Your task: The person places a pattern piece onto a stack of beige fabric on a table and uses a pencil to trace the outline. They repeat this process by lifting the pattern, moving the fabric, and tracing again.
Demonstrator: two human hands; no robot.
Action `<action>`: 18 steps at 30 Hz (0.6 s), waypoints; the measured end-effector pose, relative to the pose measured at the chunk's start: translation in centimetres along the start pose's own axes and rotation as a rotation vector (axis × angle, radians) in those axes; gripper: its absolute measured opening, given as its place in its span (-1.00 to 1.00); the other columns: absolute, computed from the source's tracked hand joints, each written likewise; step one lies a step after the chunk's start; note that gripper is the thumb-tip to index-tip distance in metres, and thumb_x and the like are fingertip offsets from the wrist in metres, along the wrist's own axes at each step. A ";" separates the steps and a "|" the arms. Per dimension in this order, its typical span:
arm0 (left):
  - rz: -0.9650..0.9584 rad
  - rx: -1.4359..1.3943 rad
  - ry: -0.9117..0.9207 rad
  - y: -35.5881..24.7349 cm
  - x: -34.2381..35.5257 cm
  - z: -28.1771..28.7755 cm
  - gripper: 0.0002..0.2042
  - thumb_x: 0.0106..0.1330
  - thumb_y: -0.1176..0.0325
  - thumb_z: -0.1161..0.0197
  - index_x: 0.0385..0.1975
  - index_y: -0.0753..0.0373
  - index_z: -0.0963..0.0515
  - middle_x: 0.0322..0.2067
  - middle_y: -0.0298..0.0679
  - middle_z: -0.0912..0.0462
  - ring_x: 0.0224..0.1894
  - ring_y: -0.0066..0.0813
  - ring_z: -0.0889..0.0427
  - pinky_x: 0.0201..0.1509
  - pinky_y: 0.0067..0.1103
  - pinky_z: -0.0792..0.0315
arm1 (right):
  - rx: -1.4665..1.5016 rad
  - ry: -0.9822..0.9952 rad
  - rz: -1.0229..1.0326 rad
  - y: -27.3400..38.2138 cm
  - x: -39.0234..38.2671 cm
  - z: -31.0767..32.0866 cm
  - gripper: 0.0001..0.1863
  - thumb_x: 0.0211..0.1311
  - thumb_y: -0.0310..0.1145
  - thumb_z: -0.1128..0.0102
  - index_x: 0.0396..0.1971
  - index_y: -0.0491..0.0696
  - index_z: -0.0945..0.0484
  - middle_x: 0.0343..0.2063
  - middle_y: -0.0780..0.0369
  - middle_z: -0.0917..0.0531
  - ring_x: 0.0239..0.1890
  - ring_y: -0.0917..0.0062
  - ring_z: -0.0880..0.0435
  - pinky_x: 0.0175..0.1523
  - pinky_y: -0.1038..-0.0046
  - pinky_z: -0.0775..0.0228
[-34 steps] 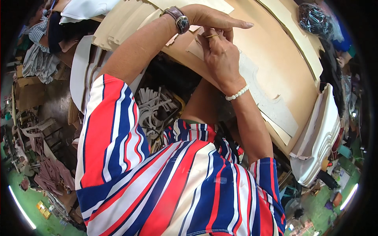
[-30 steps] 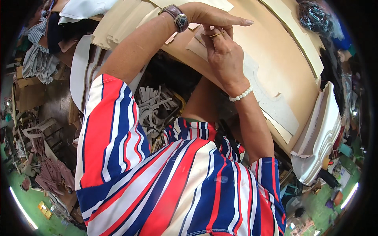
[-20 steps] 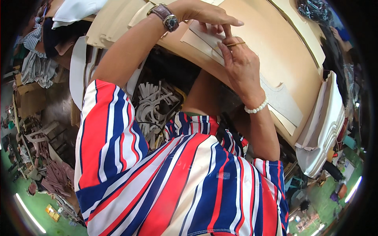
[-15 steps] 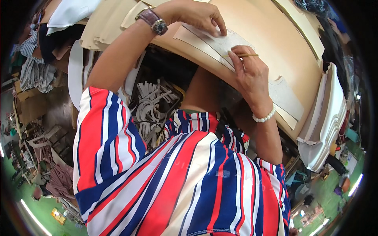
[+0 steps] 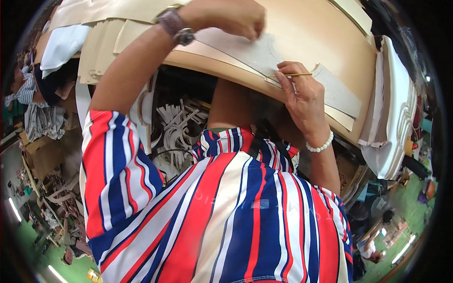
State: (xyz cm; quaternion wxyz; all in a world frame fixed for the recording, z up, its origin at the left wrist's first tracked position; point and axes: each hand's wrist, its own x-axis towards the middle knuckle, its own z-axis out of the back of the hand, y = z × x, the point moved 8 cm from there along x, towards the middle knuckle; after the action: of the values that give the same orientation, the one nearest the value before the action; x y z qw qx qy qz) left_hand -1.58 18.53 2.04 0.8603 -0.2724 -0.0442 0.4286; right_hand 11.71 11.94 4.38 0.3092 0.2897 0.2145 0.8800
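My right hand (image 5: 304, 94) pinches a thin yellow stick (image 5: 299, 74) between thumb and fingers. The stick lies nearly level, its left tip over the lower right part of a light grey curved pattern piece (image 5: 264, 55). That piece rests on tan sheet material (image 5: 325, 47) covering the table. Above the pattern's upper left part is my left hand (image 5: 231, 18), fingers bent downward and smeared by motion; whether anything is in them is hidden. Beyond my right hand, a second grey pattern piece (image 5: 337, 94) lies partly over a beige cut piece (image 5: 343, 119).
Stacked beige cut pieces (image 5: 99, 49) sit at the table's left end. White layered pieces (image 5: 394, 108) hang over its right edge. Beneath the table is a heap of pale offcut strips (image 5: 177, 122). Another person in striped clothing (image 5: 26, 87) is at the far left.
My left hand has risen off the grey pattern piece, and its fingers have drawn in. The piece has shifted and turned slightly on the sheet. My right hand keeps hold of the stick.
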 end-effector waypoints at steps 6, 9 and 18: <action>-0.292 -0.423 0.210 -6.5 10.0 -4.2 -0.70 0.07 0.33 -0.21 -0.20 0.31 -0.61 -0.47 -0.19 -0.60 -0.42 -0.38 -0.60 -0.37 -0.52 -0.49 | -0.053 -0.062 0.008 0.0 -0.3 -0.4 -0.89 0.10 -0.40 -0.19 -0.47 -0.09 -0.46 -0.50 0.12 -0.56 -0.50 0.24 -0.58 -0.44 0.34 -0.41; -0.230 -0.418 0.299 -8.9 11.9 -5.3 -0.59 -0.05 0.50 -0.24 -0.09 0.22 -0.58 -0.58 -0.30 -0.51 -0.51 -0.45 -0.52 -0.46 -0.54 -0.43 | -0.068 -0.055 -0.014 0.2 -0.3 -0.4 -0.88 0.12 -0.39 -0.17 -0.46 -0.09 -0.44 -0.52 0.13 -0.55 -0.52 0.25 -0.58 -0.45 0.33 -0.41; -0.261 -0.101 0.366 -10.6 13.7 -7.2 -0.42 -0.12 0.52 -0.24 0.06 0.03 -0.50 -0.66 -0.29 -0.44 -0.60 -0.44 -0.40 -0.49 -0.48 -0.32 | -0.022 -0.096 -0.086 -0.8 -1.5 0.7 -0.89 0.13 -0.41 -0.15 -0.46 -0.12 -0.45 -0.51 0.12 -0.55 -0.53 0.21 -0.57 -0.46 0.30 -0.41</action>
State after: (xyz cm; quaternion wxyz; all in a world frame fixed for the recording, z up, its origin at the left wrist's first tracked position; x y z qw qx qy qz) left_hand 16.83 20.70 -0.84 0.8874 -0.3804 0.0563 0.2544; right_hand 13.45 11.62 3.94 0.3599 0.3186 0.2022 0.8533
